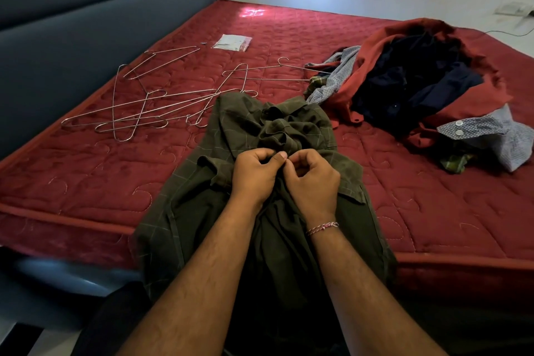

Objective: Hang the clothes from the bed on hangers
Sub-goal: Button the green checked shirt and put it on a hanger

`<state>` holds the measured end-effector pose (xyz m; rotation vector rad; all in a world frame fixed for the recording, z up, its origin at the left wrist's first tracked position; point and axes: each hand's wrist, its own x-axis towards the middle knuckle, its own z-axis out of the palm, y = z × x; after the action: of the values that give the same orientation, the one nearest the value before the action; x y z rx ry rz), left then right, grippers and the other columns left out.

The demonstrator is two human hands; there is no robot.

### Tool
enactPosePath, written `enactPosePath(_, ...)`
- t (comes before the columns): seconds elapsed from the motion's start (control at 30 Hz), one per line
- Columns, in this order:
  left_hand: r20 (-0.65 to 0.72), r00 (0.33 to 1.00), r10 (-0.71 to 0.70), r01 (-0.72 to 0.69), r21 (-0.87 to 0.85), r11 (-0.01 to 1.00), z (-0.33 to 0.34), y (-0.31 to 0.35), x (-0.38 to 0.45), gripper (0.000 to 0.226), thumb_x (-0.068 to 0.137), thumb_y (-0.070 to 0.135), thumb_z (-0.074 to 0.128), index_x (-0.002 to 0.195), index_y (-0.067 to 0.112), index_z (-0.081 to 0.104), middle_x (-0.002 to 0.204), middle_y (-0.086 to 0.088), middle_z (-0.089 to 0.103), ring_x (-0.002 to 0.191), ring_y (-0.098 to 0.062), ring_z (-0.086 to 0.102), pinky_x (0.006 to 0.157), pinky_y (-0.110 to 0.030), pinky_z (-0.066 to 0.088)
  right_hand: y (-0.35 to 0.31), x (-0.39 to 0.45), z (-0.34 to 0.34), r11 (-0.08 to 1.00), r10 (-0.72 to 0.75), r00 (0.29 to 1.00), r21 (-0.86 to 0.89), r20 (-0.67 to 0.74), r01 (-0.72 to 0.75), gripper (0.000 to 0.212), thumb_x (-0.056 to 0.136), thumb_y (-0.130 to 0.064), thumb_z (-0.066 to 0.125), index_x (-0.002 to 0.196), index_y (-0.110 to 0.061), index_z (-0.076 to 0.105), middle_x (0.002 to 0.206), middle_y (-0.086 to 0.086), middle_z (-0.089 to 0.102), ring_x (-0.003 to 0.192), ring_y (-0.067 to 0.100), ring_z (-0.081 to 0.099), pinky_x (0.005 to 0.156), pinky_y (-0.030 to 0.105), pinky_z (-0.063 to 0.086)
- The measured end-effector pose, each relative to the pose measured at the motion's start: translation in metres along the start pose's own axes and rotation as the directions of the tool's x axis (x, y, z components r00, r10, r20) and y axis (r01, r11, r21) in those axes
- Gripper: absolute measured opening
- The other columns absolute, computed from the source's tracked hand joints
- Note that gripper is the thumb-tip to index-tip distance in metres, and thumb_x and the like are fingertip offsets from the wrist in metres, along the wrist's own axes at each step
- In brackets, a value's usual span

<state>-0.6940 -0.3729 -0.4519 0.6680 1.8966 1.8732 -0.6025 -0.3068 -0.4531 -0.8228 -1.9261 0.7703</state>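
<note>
Olive-green checked cloth is pinched between both hands at the middle of the frame: the left hand (254, 172) and the right hand (312, 179) meet fingertip to fingertip on the front of the green shirt (231, 130), fingers curled round a small fold of it, seemingly working a button, though the button itself is too small to make out. This shirt lies spread over the near edge of the bed (86, 182), its collar bunched just beyond the knuckles and its lower part hanging off toward the person. I judge the step to be preparing this first garment. Next comes a reach to the wire hangers (138, 107) lying in a loose tangle to the left; one must be drawn free without dragging the others. To the right, well apart, waits the pile of clothes (416, 87), red, navy and patterned.
</note>
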Motion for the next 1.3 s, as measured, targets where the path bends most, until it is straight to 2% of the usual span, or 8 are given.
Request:
enactPosePath(0.2,-0.015,1.000,-0.003,0.004,0.015,1.000,0.001,-0.002,0.000,0.014,0.098,0.021,0.069,0.098,0.012,0.079,0.090,-0.001,0.079,0.091,-0.015,0.075,0.091,-0.044,0.062,-0.003,0.000,-0.006,0.997,0.021,1.000,0.071,0.020,-0.022,0.011,0.087,-0.016,0.079,0.082,-0.022,0.070,0.073,-0.016,0.067,0.074,-0.002,0.067,0.061,0.005,0.047)
enactPosePath(0.4,-0.010,0.999,0.038,-0.038,0.039,0.999,0.000,0.001,-0.005,0.013,0.097,0.024,0.071,0.100,0.016,0.081,0.090,0.005,0.079,0.089,-0.005,0.074,0.087,-0.032,0.062,-0.004,-0.002,-0.004,0.999,0.027,1.000,0.040,-0.009,-0.026,0.016,0.087,-0.015,0.076,0.078,-0.023,0.065,0.072,-0.013,0.066,0.065,0.003,0.065,0.058,0.009,0.048)
enactPosePath(0.63,0.052,0.998,0.020,-0.020,-0.004,1.000,-0.002,0.002,-0.004,0.016,0.099,0.021,0.068,0.095,0.011,0.080,0.086,-0.001,0.079,0.084,-0.011,0.075,0.081,-0.032,0.062,-0.002,-0.005,-0.003,0.998,-0.056,0.998,0.021,-0.036,0.057,0.011,0.086,-0.014,0.075,0.079,-0.017,0.068,0.073,-0.010,0.067,0.066,0.007,0.065,0.060,0.017,0.053)
enactPosePath(0.7,0.068,0.998,0.014,-0.008,-0.090,0.996,-0.004,0.002,-0.006,0.018,0.101,0.017,0.066,0.091,0.008,0.078,0.081,-0.002,0.078,0.079,-0.012,0.074,0.075,-0.029,0.060,-0.004,-0.003,-0.008,0.978,0.042,0.998,0.204,0.055,-0.052,0.011,0.088,-0.009,0.075,0.081,-0.014,0.069,0.071,-0.005,0.070,0.063,0.009,0.069,0.059,0.019,0.055)
enactPosePath(0.8,0.138,0.990,0.040,-0.019,-0.146,0.989,-0.006,0.004,-0.008,0.021,0.102,0.013,0.064,0.085,0.010,0.076,0.074,0.002,0.075,0.073,-0.008,0.069,0.069,-0.024,0.054,-0.005,0.002,-0.023,0.782,0.190,0.932,0.527,0.309,-0.334,0.010,0.091,0.000,0.071,0.084,-0.006,0.069,0.069,0.006,0.069,0.058,0.017,0.069,0.055,0.024,0.055)
enactPosePath(1.13,0.272,0.960,0.064,0.008,-0.257,0.966,-0.009,0.005,-0.010,0.017,0.102,0.004,0.059,0.097,0.002,0.075,0.087,-0.008,0.077,0.080,-0.015,0.072,0.074,-0.025,0.057,0.008,0.022,-0.037,0.413,0.275,0.695,0.572,0.664,-0.709,0.016,0.082,-0.015,0.076,0.079,-0.017,0.060,0.075,0.002,0.063,0.057,0.008,0.056,0.049,0.017,0.043)
enactPosePath(1.23,0.286,0.957,0.058,0.032,-0.300,0.954,-0.008,0.004,-0.010,0.016,0.101,0.001,0.060,0.105,0.004,0.075,0.098,-0.013,0.078,0.091,-0.023,0.074,0.084,-0.033,0.060,0.009,0.019,-0.036,0.413,0.275,0.728,0.607,0.628,-0.679,0.016,0.082,-0.016,0.077,0.084,-0.016,0.062,0.077,0.001,0.062,0.060,0.008,0.057,0.050,0.017,0.044)
enactPosePath(1.3,0.221,0.975,0.035,0.044,-0.342,0.939,-0.007,0.005,-0.012,0.015,0.101,0.001,0.060,0.103,0.003,0.075,0.099,-0.015,0.077,0.092,-0.024,0.073,0.085,-0.036,0.060,0.007,0.010,-0.035,0.552,0.206,0.827,0.636,0.524,-0.540,0.019,0.084,-0.009,0.078,0.094,-0.013,0.064,0.085,0.002,0.066,0.071,0.011,0.063,0.060,0.021,0.052)
